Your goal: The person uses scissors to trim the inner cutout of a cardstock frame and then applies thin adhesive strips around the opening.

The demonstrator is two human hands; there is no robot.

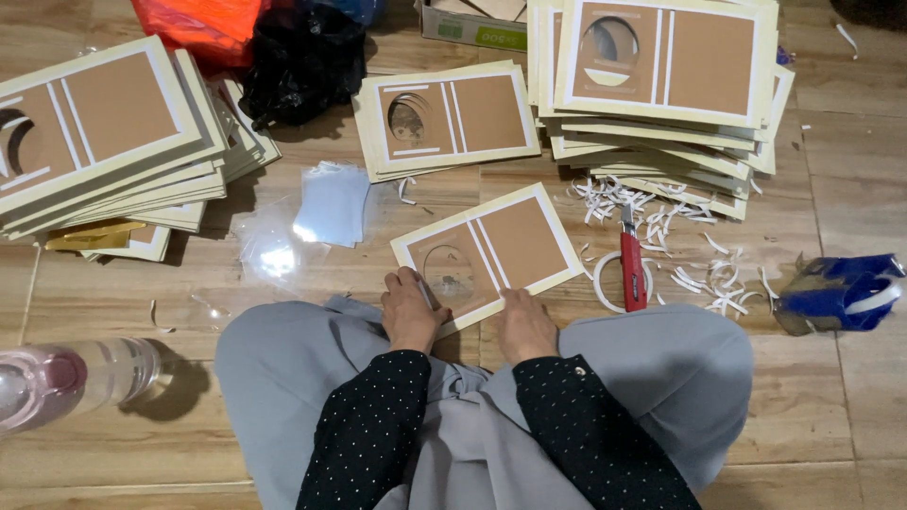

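On the wooden floor, both hands, left hand and right hand, pressed flat, ungripping, on the cut-out card; a slip could crease it.

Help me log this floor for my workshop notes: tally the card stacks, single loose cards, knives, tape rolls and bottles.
Stacks of brown window cards: 3 (left, middle, right)
Single card under both hands: 1
Red utility knife: 1
White tape roll: 1
Clear bottle: 1
Total: 7
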